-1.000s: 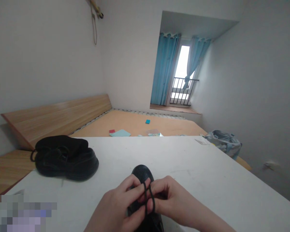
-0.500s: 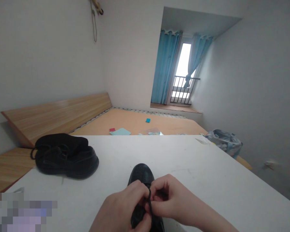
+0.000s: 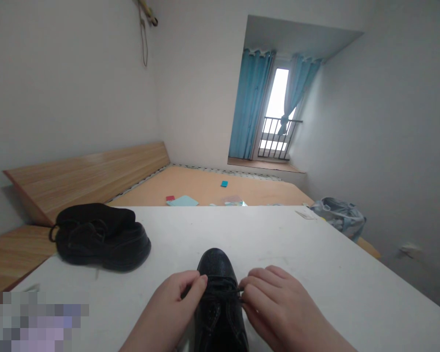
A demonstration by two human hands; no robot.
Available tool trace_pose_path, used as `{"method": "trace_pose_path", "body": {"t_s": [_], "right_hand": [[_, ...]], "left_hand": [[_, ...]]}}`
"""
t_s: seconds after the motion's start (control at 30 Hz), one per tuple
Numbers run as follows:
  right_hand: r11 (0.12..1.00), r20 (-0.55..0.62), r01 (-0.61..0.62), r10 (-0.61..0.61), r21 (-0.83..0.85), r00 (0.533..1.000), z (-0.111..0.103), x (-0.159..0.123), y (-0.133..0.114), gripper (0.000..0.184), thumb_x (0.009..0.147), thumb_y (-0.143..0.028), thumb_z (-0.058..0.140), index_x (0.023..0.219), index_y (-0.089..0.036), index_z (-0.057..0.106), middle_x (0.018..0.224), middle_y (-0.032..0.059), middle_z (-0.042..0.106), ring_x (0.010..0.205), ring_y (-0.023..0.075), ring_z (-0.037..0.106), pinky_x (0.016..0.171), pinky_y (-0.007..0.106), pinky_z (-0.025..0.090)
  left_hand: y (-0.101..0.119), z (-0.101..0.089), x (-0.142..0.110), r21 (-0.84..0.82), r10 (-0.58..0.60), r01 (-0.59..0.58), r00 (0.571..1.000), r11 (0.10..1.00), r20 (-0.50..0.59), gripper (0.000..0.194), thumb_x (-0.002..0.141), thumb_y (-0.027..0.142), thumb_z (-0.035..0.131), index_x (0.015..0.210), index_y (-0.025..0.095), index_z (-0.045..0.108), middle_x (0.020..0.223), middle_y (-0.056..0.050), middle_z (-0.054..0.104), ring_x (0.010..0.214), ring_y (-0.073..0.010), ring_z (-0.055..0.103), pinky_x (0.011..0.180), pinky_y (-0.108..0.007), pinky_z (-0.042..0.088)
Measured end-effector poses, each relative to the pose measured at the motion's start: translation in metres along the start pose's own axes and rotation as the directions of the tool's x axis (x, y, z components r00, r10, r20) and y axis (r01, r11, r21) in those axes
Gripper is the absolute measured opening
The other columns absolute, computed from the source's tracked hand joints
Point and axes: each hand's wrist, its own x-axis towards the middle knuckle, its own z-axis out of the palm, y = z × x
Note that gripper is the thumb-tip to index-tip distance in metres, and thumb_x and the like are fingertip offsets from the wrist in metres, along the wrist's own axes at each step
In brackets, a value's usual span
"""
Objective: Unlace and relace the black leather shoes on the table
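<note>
On our white table (image 3: pixel 352 278), the black lace-up shoe (image 3: pixel 216 264) points toe-away between our hands, lengthwise. Our right hand (image 3: pixel 278 298) pinches its shoelace (image 3: pixel 240 290) just beside it; our left hand (image 3: pixel 179 293), touching the opposite edge, seemingly pinches it too.

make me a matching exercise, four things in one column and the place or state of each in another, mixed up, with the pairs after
Column one
1. right hand
2. right curtain
3. bag
4. shoe away from the hands

Column two
A. on the left part of the white table
B. pinching a lace beside the other shoe
C. gathered into a knot in front of the window bars
D. just past the table's right edge

Right pairs: 1-B, 2-C, 3-D, 4-A
</note>
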Motion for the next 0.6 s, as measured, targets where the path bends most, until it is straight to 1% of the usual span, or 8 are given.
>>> {"method": "trace_pose_path", "body": {"t_s": [0.03,0.1,0.17,0.23,0.33,0.47,0.53,0.6], "right_hand": [[0.999,-0.002,0.012,-0.012,-0.03,1.0,0.001,-0.004,0.002,0.02,0.087,-0.008,0.042,0.08,-0.018,0.058,0.077,0.0047,0.071,0.074,0.0189,0.065,0.066,0.032,0.046],[0.998,-0.01,0.038,-0.038,-0.057,0.999,0.001,-0.013,0.005,0.021,0.087,-0.006,0.042,0.087,-0.018,0.059,0.092,0.0061,0.074,0.093,0.0223,0.068,0.074,0.033,0.051],[0.994,-0.004,0.065,-0.065,-0.088,0.998,0.002,-0.021,0.009,0.024,0.086,-0.003,0.042,0.093,-0.018,0.06,0.11,0.0078,0.072,0.113,0.0261,0.062,0.081,0.034,0.054],[0.989,0.021,0.079,-0.077,-0.124,0.997,0.001,-0.027,0.01,0.026,0.085,-0.001,0.041,0.093,-0.017,0.06,0.121,0.0088,0.067,0.12,0.0288,0.055,0.081,0.035,0.057],[0.98,0.045,0.107,-0.1,-0.169,0.994,-0.002,-0.03,0.01,0.027,0.084,-0.001,0.041,0.091,-0.016,0.062,0.125,0.0091,0.064,0.121,0.0309,0.054,0.081,0.038,0.059],[0.959,0.052,0.151,-0.143,-0.238,0.988,-0.004,-0.027,0.01,0.028,0.087,-0.002,0.039,0.092,-0.016,0.063,0.125,0.0066,0.064,0.119,0.0301,0.056,0.085,0.037,0.058],[0.96,0.018,0.133,-0.133,-0.248,0.991,-0.004,-0.029,0.01,0.028,0.091,-0.006,0.038,0.089,-0.017,0.063,0.122,0.0067,0.066,0.114,0.0275,0.061,0.083,0.035,0.058],[0.962,-0.097,0.06,-0.089,-0.267,0.991,-0.002,-0.035,0.005,0.026,0.094,-0.011,0.039,0.089,-0.017,0.063,0.119,0.009,0.068,0.099,0.0244,0.069,0.074,0.033,0.06]], "left_hand": [[0.0,-0.001,-0.001,0.027,-0.01,0.01,1.0,1.0,-0.003,0.037,0.087,0.045,0.034,0.058,0.021,0.033,0.057,0.003,0.039,0.061,-0.016,0.044,0.057,-0.026,0.032],[0.0,-0.002,-0.003,0.109,-0.028,0.028,1.0,0.994,-0.001,0.038,0.087,0.045,0.033,0.058,0.021,0.034,0.057,0.003,0.042,0.062,-0.0168,0.046,0.057,-0.026,0.031],[0.001,-0.003,-0.003,0.199,-0.04,0.04,0.999,0.979,-0.006,0.039,0.088,0.045,0.032,0.058,0.021,0.037,0.058,0.001,0.047,0.062,-0.0179,0.049,0.058,-0.027,0.03],[0.003,-0.004,-0.004,0.271,-0.047,0.049,0.999,0.961,-0.013,0.039,0.088,0.044,0.031,0.058,0.021,0.039,0.058,0.001,0.05,0.062,-0.0187,0.05,0.057,-0.027,0.03],[0.005,-0.006,-0.004,0.316,-0.058,0.058,0.998,0.947,-0.01,0.039,0.088,0.044,0.031,0.057,0.021,0.04,0.058,0.0,0.05,0.061,-0.0191,0.051,0.056,-0.027,0.029],[0.003,-0.008,-0.006,0.264,-0.065,0.056,0.997,0.963,0.027,0.04,0.088,0.045,0.031,0.058,0.021,0.042,0.058,0.0,0.051,0.061,-0.0196,0.052,0.056,-0.027,0.03],[-0.001,-0.007,-0.007,0.215,-0.076,0.064,0.996,0.975,0.052,0.041,0.089,0.046,0.03,0.058,0.021,0.043,0.058,0.0,0.052,0.062,-0.0198,0.054,0.057,-0.027,0.032],[-0.005,-0.005,-0.008,0.183,-0.083,0.072,0.995,0.98,0.049,0.042,0.09,0.047,0.028,0.06,0.021,0.044,0.061,-0.001,0.054,0.065,-0.0199,0.055,0.059,-0.027,0.034]]}}
